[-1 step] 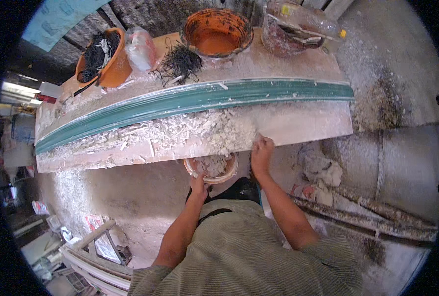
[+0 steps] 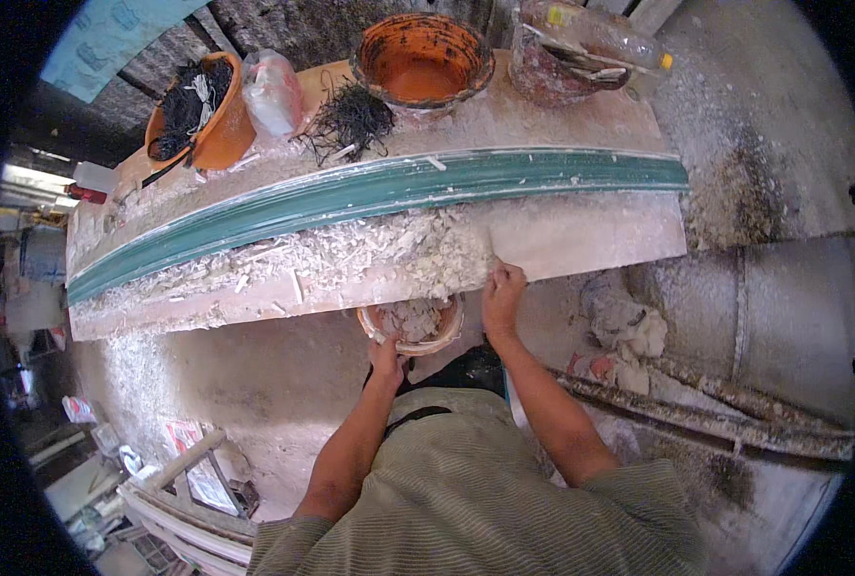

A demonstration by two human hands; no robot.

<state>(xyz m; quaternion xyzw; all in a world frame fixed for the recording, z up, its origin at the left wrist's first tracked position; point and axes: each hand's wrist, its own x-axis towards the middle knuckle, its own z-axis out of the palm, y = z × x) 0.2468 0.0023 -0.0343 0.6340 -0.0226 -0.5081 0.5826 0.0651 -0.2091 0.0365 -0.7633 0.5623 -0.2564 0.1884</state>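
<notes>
My left hand point(image 2: 385, 359) grips the near rim of an orange bucket point(image 2: 450, 334) under the table's front edge. Pale plaster-like scraps point(image 2: 414, 319) lie inside it. At the table edge, to the right of the bucket, my right hand point(image 2: 505, 280) is closed against the right end of a heap of white chips and crumbs point(image 2: 451, 254). Whatever its fingers hold, if anything, is hidden. Behind the heap, a long green moulding strip point(image 2: 370, 197) with pale edges runs across the table point(image 2: 590, 226).
Along the back stand an orange basin point(image 2: 422, 82), a cut orange container point(image 2: 226, 115) of dark fibres, a plastic bag point(image 2: 273, 96), a tangle of black strands point(image 2: 350, 120) and a dirty bucket point(image 2: 542, 77) with a clear bottle point(image 2: 590, 36). A pale rail point(image 2: 677, 403) lies low at right.
My right hand has shifted slightly left along the table edge, and the heap's right end has moved left with it. My left hand stays on the bucket rim.
</notes>
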